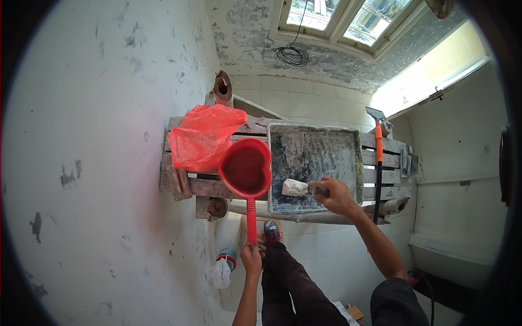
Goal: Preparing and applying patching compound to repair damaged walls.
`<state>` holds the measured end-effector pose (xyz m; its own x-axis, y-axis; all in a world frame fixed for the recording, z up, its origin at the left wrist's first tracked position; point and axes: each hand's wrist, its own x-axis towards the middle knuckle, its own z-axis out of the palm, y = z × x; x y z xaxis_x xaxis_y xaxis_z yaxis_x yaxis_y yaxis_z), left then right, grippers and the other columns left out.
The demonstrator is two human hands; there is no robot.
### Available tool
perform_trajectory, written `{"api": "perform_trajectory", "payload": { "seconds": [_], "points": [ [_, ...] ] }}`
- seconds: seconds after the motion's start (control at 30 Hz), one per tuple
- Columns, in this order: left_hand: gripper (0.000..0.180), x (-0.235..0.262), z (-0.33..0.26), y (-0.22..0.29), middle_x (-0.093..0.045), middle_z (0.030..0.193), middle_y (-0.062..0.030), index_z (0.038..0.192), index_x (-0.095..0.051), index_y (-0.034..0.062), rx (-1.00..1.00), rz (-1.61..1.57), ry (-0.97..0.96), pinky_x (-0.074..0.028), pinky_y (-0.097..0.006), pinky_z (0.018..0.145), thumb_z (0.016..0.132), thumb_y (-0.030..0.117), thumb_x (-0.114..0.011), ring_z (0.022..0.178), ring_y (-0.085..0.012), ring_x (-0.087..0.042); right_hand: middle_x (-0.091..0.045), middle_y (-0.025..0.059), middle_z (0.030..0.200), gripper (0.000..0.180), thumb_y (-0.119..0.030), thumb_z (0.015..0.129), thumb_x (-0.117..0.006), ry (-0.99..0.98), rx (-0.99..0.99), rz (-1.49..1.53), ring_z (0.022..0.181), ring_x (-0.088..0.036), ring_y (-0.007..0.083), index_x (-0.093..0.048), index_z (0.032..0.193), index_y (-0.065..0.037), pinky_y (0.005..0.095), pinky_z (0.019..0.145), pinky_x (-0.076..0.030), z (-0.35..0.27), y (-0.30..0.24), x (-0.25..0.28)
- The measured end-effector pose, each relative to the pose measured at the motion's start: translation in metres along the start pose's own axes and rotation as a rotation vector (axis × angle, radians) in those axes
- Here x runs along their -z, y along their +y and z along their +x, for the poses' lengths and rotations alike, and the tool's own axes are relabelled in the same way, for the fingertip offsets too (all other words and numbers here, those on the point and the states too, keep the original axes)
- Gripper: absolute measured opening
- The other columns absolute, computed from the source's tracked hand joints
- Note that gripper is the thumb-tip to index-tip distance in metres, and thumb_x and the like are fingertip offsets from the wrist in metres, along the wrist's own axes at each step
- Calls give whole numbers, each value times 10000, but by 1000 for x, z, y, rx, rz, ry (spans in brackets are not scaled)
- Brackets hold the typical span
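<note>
From afar, I see 2 hands apart: left hand [252,258] clamped on a dipper handle [251,220], right hand [338,196] gripping a scraper [322,191] over the tray [315,127], likely to catch drips.

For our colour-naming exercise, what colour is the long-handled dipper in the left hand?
The dipper is red, handle included, seen best in the head view.

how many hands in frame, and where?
2. The left hand grips the handle of the red dipper; the right hand holds a scraper loaded with white paste over the tray. No other hands are visible.
</note>
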<state>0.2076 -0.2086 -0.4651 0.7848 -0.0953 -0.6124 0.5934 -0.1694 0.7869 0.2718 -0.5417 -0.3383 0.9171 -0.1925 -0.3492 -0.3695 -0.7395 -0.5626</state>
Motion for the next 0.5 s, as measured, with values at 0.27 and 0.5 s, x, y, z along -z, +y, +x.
{"api": "perform_trajectory", "payload": {
  "seconds": [0.27, 0.5],
  "points": [
    [469, -80, 37, 57, -488, 1358, -154, 1479, -383, 10, -226, -162, -3, -425, -332, 1037, 1090, 260, -460, 1233, -186, -483, -631, 75, 963, 452, -42, 805, -713, 338, 84, -110, 849, -662, 284, -706, 1236, -175, 419, 739, -522, -21, -16, -65],
    [445, -91, 38, 70, -571, 1280, -109, 1482, -425, 41, -145, -315, -56, -522, -298, 847, 1077, 214, -492, 1039, -158, -597, -639, 101, 1059, 611, 78, 706, -620, 441, 217, -265, 941, -635, 280, -713, 1244, -198, 410, 763, -501, -33, -9, -84]
  ]
}}
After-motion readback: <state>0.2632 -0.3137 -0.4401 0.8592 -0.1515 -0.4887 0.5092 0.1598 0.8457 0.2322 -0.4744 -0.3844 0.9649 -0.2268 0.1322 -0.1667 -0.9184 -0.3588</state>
